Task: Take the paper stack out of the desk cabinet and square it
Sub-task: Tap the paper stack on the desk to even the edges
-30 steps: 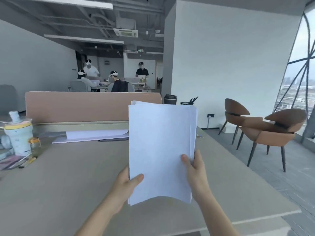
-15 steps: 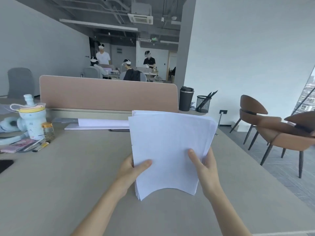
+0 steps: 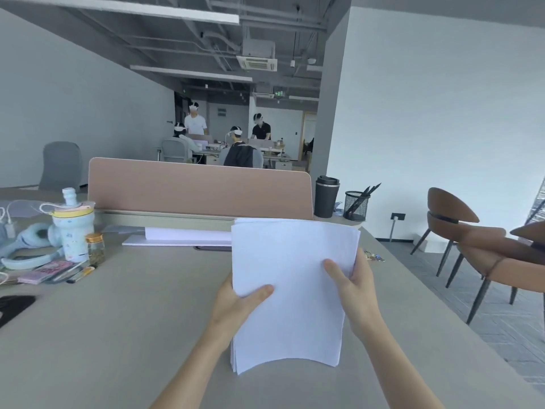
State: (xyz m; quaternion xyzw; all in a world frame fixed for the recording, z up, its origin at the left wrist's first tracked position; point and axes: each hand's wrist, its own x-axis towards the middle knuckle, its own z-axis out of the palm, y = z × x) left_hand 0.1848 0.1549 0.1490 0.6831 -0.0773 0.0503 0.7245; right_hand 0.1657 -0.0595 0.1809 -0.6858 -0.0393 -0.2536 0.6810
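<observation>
At the surface's (image 3: 118, 320) left edge sat a pale blue bottle (image 3: 72, 228), headphones (image 3: 28, 246), a small jar (image 3: 95, 248) and some pens (image 3: 78, 273). Along the far edge, against the pink divider (image 3: 200, 187), lay a flat pile of white sheets (image 3: 182, 236). Near the middle, the left hand (image 3: 236, 305) had its grip closed on the left side of the paper stack (image 3: 292, 290), thumb across the front sheet. The stack stood upright, its bowed bottom edge apparently resting on the surface. The right hand (image 3: 354, 287) gripped its right side the same way. At the far right corner stood a dark cup (image 3: 326, 196) and a mesh pen holder (image 3: 357, 205).
</observation>
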